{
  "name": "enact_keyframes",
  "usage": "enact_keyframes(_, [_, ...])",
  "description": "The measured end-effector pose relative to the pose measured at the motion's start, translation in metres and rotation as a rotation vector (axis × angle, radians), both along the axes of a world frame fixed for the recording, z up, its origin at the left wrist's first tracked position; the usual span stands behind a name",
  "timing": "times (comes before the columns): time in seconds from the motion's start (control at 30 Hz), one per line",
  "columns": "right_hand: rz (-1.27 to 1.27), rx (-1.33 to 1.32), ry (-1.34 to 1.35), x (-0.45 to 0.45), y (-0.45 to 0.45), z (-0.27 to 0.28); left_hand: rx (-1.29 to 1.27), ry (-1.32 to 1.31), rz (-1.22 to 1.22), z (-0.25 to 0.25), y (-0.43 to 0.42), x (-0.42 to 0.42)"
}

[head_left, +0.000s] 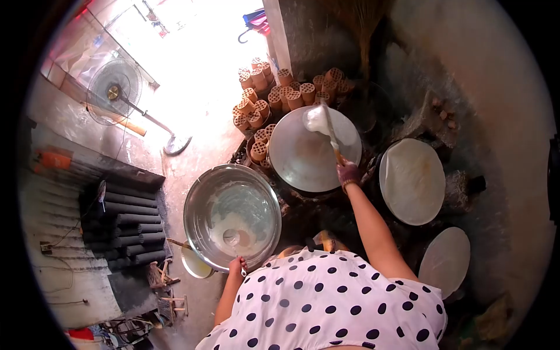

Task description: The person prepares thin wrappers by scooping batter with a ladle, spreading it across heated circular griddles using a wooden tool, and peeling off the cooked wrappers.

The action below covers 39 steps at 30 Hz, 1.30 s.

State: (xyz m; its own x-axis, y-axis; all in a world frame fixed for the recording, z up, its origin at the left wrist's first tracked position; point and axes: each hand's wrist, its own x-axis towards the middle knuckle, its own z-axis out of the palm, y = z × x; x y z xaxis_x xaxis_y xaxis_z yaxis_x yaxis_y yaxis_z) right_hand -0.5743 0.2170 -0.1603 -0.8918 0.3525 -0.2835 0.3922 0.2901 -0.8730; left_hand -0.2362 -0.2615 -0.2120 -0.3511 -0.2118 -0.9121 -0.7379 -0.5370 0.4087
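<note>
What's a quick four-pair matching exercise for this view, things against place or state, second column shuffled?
Things
1. Right hand
2. Fan
3. Black cylinders
4. Left hand

Place or state
A. Stacked beside the corrugated wall
B. At the near rim of the metal basin
C. On a pole with a round base
D. Closed around a long-handled tool

Pairs: 1-D, 2-C, 3-A, 4-B
</note>
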Motion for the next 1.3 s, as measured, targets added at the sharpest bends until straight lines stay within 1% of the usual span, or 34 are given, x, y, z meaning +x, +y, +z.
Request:
enact_keyframes(0.03, [0.047,0.06,-0.003,-0.016,-0.003,-0.012,-0.015,0.024,0.013,-0.004,0.002,0.001])
enact_keyframes(0.07, [0.045,0.056,-0.007,-0.024,0.001,-0.004,-0.018,0.019,0.011,-0.003,0.006,0.001])
enact_keyframes(0.13, [0.257,0.04,-0.034,-0.032,0.007,0.019,-0.066,0.0,0.002,0.003,0.01,-0.003])
enact_keyframes(0.2, [0.432,-0.061,0.127,-0.032,0.042,0.012,-0.05,-0.003,0.006,0.009,0.009,-0.003])
enact_keyframes(0.23, [0.407,-0.107,0.019,-0.028,0.062,0.016,-0.067,0.025,0.019,0.009,0.01,-0.002])
enact_keyframes(0.27, [0.342,-0.125,0.133,-0.026,0.077,-0.001,-0.083,0.054,0.036,0.009,0.01,-0.002])
enact_keyframes(0.3, [0.24,-0.108,0.163,-0.018,0.082,0.0,-0.083,0.051,0.042,0.007,0.012,-0.001])
enact_keyframes(0.33, [0.138,-0.093,0.188,-0.011,0.084,0.003,-0.151,0.065,0.024,0.006,0.013,0.002])
enact_keyframes(0.37, [0.144,-0.096,0.18,-0.011,0.081,0.006,-0.219,0.077,0.005,0.005,0.015,0.006])
enact_keyframes(0.4, [0.157,0.06,0.022,-0.012,0.072,0.009,-0.29,0.086,-0.017,0.006,0.016,0.01])
enact_keyframes(0.43, [0.169,0.214,-0.135,-0.015,0.062,0.013,-0.304,0.076,0.022,0.016,0.024,0.009])
enact_keyframes(0.47, [0.17,0.207,-0.141,-0.019,0.047,0.017,-0.311,0.069,0.021,0.017,0.022,0.012])
enact_keyframes(0.53, [0.299,0.2,-0.164,-0.031,0.024,0.023,-0.244,0.045,0.026,0.016,0.022,0.015])
enact_keyframes(0.57, [0.296,0.197,-0.167,-0.038,0.024,0.012,-0.223,0.01,0.001,0.018,0.022,0.015])
enact_keyframes(0.6, [0.386,0.133,-0.04,-0.046,0.024,-0.013,-0.224,0.006,-0.006,0.015,0.019,0.019])
enact_keyframes(0.63, [0.47,0.073,0.088,-0.045,0.027,-0.012,-0.214,0.03,0.016,0.006,0.015,0.022])
enact_keyframes(0.67, [0.46,0.077,0.085,-0.04,0.043,-0.007,-0.202,0.056,0.04,-0.003,0.012,0.024])
enact_keyframes(0.7, [0.463,0.158,0.033,-0.03,0.056,0.033,-0.2,0.059,0.037,-0.001,0.016,0.022])
enact_keyframes(0.73, [0.475,0.237,-0.014,-0.025,0.06,0.059,-0.198,0.056,0.088,0.007,0.02,0.021])
enact_keyframes(0.77, [0.362,0.304,0.038,-0.024,0.072,0.04,-0.2,0.049,0.147,0.013,0.024,0.023])
enact_keyframes(0.8, [0.238,0.133,0.065,-0.024,0.076,0.028,-0.205,0.048,0.163,0.014,0.027,0.026])
enact_keyframes(0.87, [0.186,0.298,0.011,-0.032,0.073,0.004,-0.34,0.065,0.052,0.013,0.029,0.032])
enact_keyframes(0.9, [0.189,0.29,0.006,-0.033,0.06,0.01,-0.297,0.04,0.045,0.01,0.026,0.035])
enact_keyframes(0.97, [0.411,0.476,-0.082,-0.033,0.03,0.043,-0.282,0.047,0.072,0.007,0.025,0.039])
enact_keyframes(1.0, [0.407,0.475,-0.085,-0.034,0.03,0.033,-0.258,0.062,0.1,0.005,0.026,0.04])
enact_keyframes(1.07, [0.506,0.191,0.033,-0.038,0.027,0.008,-0.229,0.041,0.119,0.001,0.025,0.04])
enact_keyframes(1.1, [0.608,0.098,0.079,-0.039,0.04,0.012,-0.225,0.049,0.13,0.002,0.026,0.039])
enact_keyframes(1.13, [0.609,0.096,0.08,-0.037,0.056,0.012,-0.222,0.058,0.143,0.004,0.027,0.038])
enact_keyframes(1.2, [0.528,0.057,0.142,-0.04,0.079,0.013,-0.219,0.108,0.148,0.006,0.03,0.036])
enact_keyframes(1.23, [0.538,0.053,0.138,-0.04,0.075,0.03,-0.215,0.147,0.144,0.011,0.033,0.039])
enact_keyframes(1.3, [0.336,0.396,-0.165,-0.038,0.065,0.06,-0.246,0.111,0.157,0.02,0.041,0.039])
